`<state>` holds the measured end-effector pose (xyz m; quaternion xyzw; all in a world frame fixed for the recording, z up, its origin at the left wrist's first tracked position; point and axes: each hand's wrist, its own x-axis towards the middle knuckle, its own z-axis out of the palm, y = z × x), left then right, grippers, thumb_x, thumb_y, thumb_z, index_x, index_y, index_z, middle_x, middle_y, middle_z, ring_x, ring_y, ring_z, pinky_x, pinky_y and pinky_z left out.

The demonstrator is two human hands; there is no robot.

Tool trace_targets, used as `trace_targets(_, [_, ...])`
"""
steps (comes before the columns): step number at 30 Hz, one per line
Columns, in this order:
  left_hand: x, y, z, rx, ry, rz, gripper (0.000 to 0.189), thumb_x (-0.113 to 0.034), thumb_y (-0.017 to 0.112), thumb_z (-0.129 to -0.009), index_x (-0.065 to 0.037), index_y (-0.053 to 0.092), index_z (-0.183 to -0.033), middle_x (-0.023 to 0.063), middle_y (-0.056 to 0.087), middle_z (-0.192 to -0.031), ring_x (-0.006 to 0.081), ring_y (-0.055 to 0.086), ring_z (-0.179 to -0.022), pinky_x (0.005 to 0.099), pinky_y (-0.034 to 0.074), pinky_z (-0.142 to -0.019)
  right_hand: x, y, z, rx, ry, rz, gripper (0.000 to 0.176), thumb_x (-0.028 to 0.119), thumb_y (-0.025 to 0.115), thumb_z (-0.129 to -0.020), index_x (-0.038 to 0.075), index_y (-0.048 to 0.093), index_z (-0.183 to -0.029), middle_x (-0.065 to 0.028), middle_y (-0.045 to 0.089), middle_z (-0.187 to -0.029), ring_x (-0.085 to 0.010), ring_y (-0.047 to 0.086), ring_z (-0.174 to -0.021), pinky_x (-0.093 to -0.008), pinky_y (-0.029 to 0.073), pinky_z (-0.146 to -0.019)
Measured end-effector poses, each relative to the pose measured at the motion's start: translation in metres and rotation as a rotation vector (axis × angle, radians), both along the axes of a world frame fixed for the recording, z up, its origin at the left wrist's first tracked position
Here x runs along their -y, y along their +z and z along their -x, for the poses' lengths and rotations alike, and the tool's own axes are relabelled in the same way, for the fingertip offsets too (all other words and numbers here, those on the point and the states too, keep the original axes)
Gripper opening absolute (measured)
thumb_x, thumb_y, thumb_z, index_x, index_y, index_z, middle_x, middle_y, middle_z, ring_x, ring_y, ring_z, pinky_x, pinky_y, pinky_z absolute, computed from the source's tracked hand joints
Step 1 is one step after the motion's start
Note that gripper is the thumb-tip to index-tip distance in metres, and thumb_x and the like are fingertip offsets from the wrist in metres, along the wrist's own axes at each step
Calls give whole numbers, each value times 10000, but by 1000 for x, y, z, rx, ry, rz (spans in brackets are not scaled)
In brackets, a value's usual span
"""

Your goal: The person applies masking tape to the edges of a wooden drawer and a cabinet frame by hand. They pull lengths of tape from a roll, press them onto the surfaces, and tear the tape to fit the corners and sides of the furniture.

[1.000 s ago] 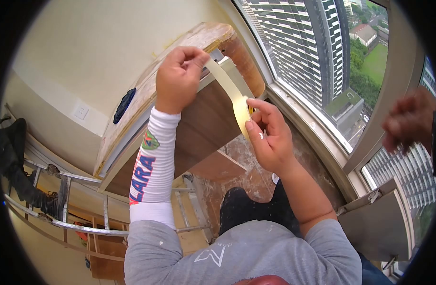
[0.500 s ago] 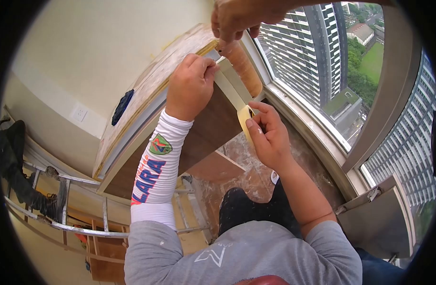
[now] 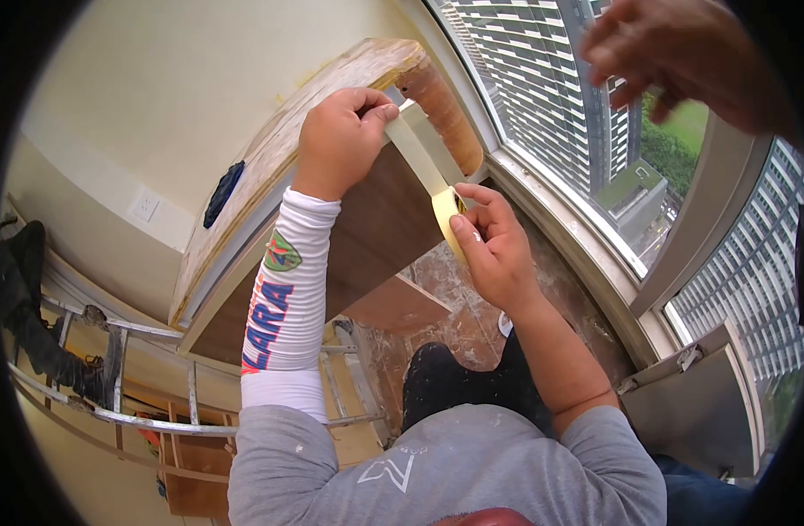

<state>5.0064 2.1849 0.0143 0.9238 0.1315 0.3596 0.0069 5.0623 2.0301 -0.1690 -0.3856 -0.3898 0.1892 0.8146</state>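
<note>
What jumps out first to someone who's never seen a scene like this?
Probably the pale yellow tape, its strip stretched between the left hand and the roll in the right hand. Then the striped tower outside the window, and a co-worker's blurred hand at upper right.

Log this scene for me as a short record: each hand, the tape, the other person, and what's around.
Left hand: pinching the free end of the tape strip
Right hand: holding the roll of masking tape
Tape: strip drawn out between both hands
Other person: blurred hand, upper right, apart from the tape
Wall side: white socket; dark blue item, kind unclear
Lower left: metal ladder
Window side: tall buildings outside
</note>
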Motion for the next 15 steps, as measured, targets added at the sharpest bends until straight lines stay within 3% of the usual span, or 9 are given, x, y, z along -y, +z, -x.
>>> trace_targets(2, [0, 5, -1, -34, 29, 151, 171, -165, 736, -892, -3, 750, -944, 79, 728, -783, 127, 662, -751, 285, 524, -707, -3, -4, -1, -12, 14, -17, 375, 93, 599, -1016, 37, 498, -1373, 13, 581, -841, -37, 495, -738, -207, 398, -685])
trace_targets(8, [-12, 4, -5, 46, 84, 226, 200, -197, 729, -907, -7, 748, -965, 31, 706, -777, 115, 623, -716, 271, 516, -706, -1, -4, -2, -26, 0, 41, 351, 107, 604, -1018, 35, 515, -1350, 14, 603, -829, -38, 502, -735, -211, 403, -689])
trace_targets(11, [0, 8, -4, -39, 59, 245, 199, -197, 723, -913, -6, 739, -966, 40, 694, -798, 116, 611, -700, 271, 511, -696, -2, -9, 0, -32, 18, 41, 331, 116, 597, -1023, 35, 522, -1336, 2, 627, -835, -41, 524, -752, -212, 414, -702])
trace_targets(15, [-7, -2, -2, -29, -5, 17, 185, -190, 741, -863, -12, 733, -915, 124, 695, -855, 217, 654, -720, 330, 525, -685, 1, -7, 1, -41, 30, 50, 315, 122, 582, -1031, 36, 524, -1328, -25, 665, -862, -55, 578, -793, -219, 443, -725])
